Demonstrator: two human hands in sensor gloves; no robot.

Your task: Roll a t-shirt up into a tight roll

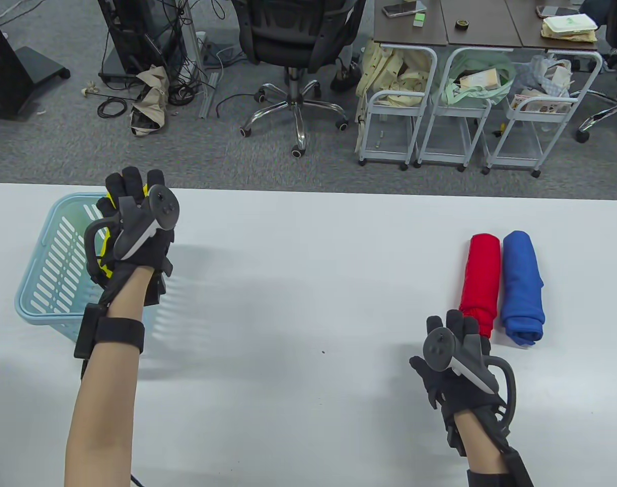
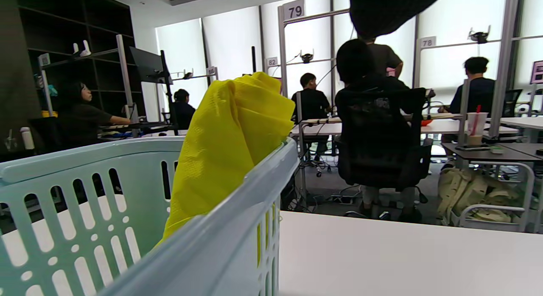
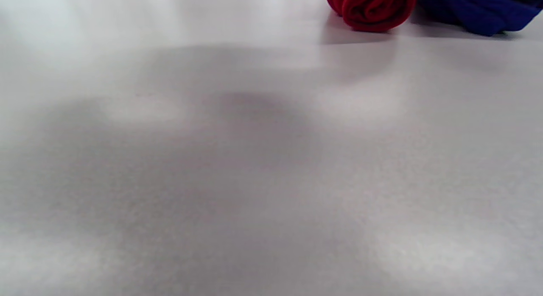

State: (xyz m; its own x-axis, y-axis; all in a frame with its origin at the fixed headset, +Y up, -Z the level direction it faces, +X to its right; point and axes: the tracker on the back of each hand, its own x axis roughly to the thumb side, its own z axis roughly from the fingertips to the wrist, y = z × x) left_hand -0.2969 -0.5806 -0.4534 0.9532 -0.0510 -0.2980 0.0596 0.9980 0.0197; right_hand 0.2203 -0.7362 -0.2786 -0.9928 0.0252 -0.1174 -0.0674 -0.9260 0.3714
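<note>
A yellow t-shirt [image 1: 104, 249] is bunched under my left hand [image 1: 133, 195], which grips it above the light blue basket [image 1: 37, 253] at the table's left. In the left wrist view the yellow t-shirt [image 2: 231, 135] rises out over the basket rim [image 2: 237, 219]. A red rolled shirt [image 1: 481, 276] and a blue rolled shirt [image 1: 522, 286] lie side by side at the right. My right hand [image 1: 452, 337] is low over the table just in front of the red roll's near end, fingers relaxed and holding nothing. The right wrist view shows the red roll [image 3: 371, 9] and blue roll [image 3: 475, 7] at its top edge.
The white table [image 1: 308, 284] spans the view, with its far edge behind the basket. Beyond it stand an office chair [image 1: 298, 45], white wire carts [image 1: 440, 111] and cables on the carpet. People sit at desks in the background of the left wrist view.
</note>
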